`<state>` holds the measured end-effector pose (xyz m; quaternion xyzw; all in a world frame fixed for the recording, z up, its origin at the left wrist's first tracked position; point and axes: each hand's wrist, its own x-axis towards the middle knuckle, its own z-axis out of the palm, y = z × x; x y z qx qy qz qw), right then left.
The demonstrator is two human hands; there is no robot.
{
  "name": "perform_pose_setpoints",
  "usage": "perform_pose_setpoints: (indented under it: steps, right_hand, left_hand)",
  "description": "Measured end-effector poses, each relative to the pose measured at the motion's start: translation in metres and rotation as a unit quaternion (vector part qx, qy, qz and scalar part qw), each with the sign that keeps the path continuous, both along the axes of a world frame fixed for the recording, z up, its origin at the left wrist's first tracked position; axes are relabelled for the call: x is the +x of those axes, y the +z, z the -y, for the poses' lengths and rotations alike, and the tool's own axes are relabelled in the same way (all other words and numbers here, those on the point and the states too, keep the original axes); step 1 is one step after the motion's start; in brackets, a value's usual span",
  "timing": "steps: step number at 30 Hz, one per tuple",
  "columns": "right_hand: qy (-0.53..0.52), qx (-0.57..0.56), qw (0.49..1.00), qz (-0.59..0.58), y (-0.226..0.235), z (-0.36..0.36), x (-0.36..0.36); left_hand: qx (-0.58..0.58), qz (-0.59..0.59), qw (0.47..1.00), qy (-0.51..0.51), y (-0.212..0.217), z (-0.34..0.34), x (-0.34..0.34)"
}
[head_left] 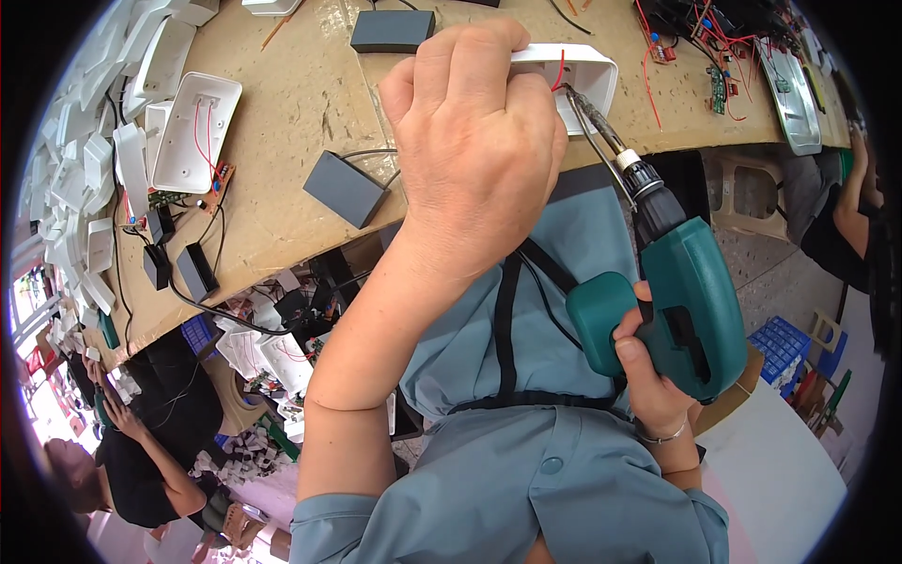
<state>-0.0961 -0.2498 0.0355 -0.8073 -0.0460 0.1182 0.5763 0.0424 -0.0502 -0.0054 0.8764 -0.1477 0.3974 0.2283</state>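
My left hand (474, 141) is closed on a white plastic housing (598, 80) at the table's near edge; its fingertips are hidden behind the hand. A red wire (562, 68) stands up inside the housing. My right hand (648, 367) is wrapped round the handle of a green soldering gun (700, 301). The gun's metal tip (575, 99) reaches into the housing close to the red wire; I cannot tell whether they touch. A thin feed tube runs alongside the tip. Left of my left wrist lies a dark grey box (346, 189) with a black cable.
Another grey box (393, 31) lies farther back. At the left are a white housing (197, 132) with red wires, small black adapters (197, 273) and a heap of white housings (70, 179). Circuit boards (719, 89) and a metal tray (789, 99) lie right. Other people sit at both sides.
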Motion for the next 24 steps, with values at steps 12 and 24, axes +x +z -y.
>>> perform_pose_setpoints:
  steps: [12, 24]
  right_hand:
    - [0.024, -0.019, 0.999, -0.017, 0.015, -0.001, 0.005]
    - [0.021, -0.015, 1.000, 0.018, 0.013, -0.004, 0.005]
  left_hand:
    - [0.001, -0.001, 1.000, -0.003, 0.001, -0.003, -0.001]
    - [0.016, -0.013, 1.000, 0.005, 0.004, -0.002, -0.002]
